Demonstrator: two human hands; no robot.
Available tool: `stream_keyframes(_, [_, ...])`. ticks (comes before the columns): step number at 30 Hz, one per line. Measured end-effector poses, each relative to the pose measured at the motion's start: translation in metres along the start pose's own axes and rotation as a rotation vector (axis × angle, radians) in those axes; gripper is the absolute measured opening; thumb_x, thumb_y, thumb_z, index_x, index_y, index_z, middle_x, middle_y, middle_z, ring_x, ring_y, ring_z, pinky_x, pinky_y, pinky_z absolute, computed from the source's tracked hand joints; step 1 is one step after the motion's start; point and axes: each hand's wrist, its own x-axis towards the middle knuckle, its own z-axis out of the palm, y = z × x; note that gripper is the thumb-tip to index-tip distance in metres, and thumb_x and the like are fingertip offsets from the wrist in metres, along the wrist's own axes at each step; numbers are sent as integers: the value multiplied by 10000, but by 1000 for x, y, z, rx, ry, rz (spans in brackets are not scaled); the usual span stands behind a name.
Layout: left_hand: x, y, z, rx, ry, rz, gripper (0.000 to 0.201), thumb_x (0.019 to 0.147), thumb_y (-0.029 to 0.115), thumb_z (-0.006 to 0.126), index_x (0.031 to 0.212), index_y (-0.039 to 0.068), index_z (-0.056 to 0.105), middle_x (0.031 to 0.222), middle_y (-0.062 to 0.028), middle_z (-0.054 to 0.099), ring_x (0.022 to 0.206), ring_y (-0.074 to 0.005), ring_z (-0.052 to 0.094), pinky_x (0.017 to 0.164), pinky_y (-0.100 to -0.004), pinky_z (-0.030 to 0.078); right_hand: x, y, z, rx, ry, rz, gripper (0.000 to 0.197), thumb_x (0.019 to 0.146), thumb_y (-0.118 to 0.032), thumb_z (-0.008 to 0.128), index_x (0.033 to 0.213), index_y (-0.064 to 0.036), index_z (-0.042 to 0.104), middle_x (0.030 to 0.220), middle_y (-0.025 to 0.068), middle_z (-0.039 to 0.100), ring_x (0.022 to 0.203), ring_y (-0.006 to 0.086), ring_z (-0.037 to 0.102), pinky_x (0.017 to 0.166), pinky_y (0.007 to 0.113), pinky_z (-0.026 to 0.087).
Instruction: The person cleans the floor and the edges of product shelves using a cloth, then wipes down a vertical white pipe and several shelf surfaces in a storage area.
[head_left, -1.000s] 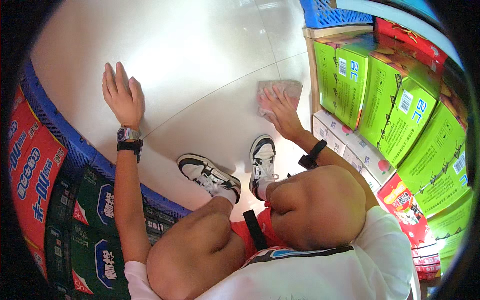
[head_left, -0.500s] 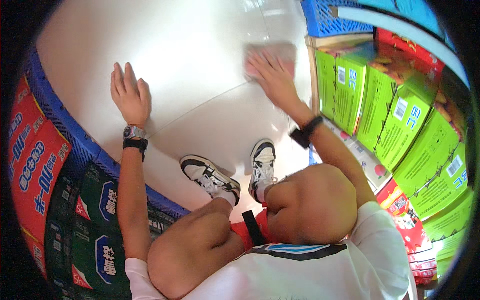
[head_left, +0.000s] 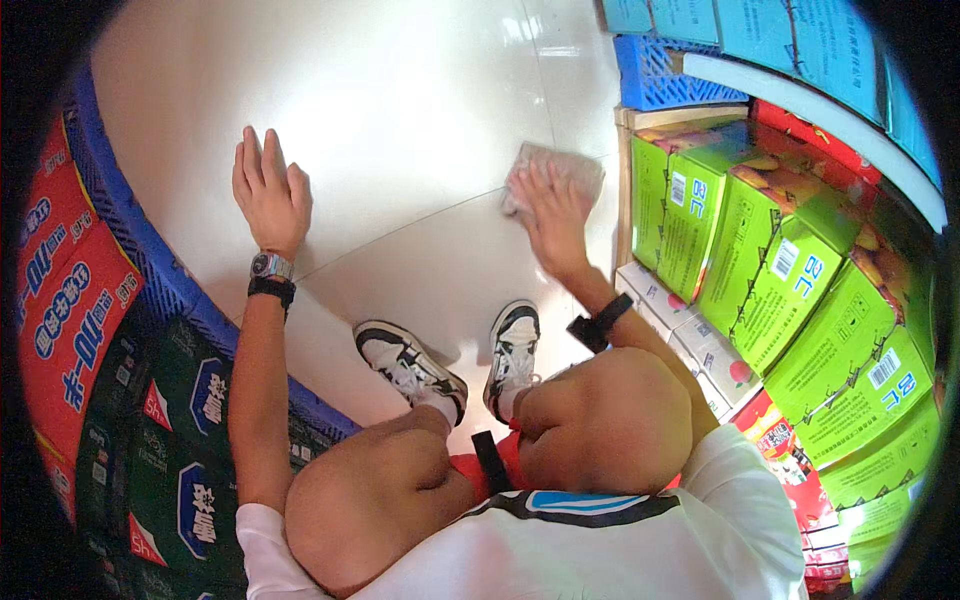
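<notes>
Nearest is the white shirt (head_left: 600, 560), then bent knees (head_left: 615, 425) and two black-and-white shoes (head_left: 410, 368) planted on the pale, shiny floor (head_left: 300, 80). Dark green boxes (head_left: 165, 455) sit off to the left, red boxes (head_left: 85, 260) beyond them, with a blue plastic edge (head_left: 125, 225) along the floor side. On the right it's white boxes (head_left: 705, 350), then a bunch of green boxes (head_left: 765, 275).

Left hand (head_left: 272, 200) has a watch (head_left: 271, 266) on the wrist; its grip holds nothing, fingers out straight, palm down. Can't tell if it touches the floor. Right hand (head_left: 553, 220) is laid flat on a pinkish cloth (head_left: 590, 175), so that grip isn't wrapped around anything. The cloth's on the floor over a tile seam, near the wooden edge (head_left: 623, 180) by the green boxes. Farther off: a blue crate (head_left: 660, 80) and light blue boxes (head_left: 800, 40).
</notes>
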Motion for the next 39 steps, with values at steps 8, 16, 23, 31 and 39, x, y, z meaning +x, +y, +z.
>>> stream_keyframes(8, [-3, 2, 1, 43, -31, 23, 660, 1170, 273, 569, 1807, 115, 504, 1942, -170, 349, 1758, -422, 340, 1430, -616, 273, 107, -65, -20, 21, 151, -390, 726, 1182, -401, 650, 1848, -182, 457, 1984, 82, 298, 1830, 400, 219, 1459, 712, 157])
stream_keyframes(16, [-10, -11, -5, 68, -46, 25, 718, 1128, 281, 599, 1820, 126, 484, 1945, -156, 346, 1759, -413, 343, 1430, -600, 276, 263, -92, -59, -101, 390, -648, 435, 1186, -319, 648, 1603, -210, 705, 1830, 77, 539, 1717, 357, 470, 1401, 658, 351])
stream_keyframes(23, [5, -3, 7, -4, -42, 8, 732, 1103, 263, 622, 1820, 183, 494, 1944, -141, 358, 1763, -397, 353, 1428, -595, 304, 316, 46, -124, 324, 502, -263, 429, 1209, -277, 565, 1588, -177, 741, 1765, 159, 609, 1703, 432, 474, 1394, 695, 305])
stream_keyframes(31, [-2, -7, -5, 6, -57, -25, 749, 1095, 243, 631, 1828, 196, 481, 1960, -122, 331, 1766, -395, 347, 1444, -586, 284, 94, 43, -29, 161, 279, 38, 722, 1157, -197, 623, 1851, -114, 441, 1949, 171, 355, 1796, 494, 267, 1450, 669, 192])
stream_keyframes(39, [0, 2, 0, 8, -57, -7, 714, 1131, 245, 595, 1826, 130, 478, 1956, -162, 326, 1765, -423, 336, 1430, -616, 276, 203, 38, -84, 144, 461, 44, 705, 1177, -227, 619, 1851, -123, 442, 1930, 151, 395, 1798, 451, 290, 1430, 692, 232])
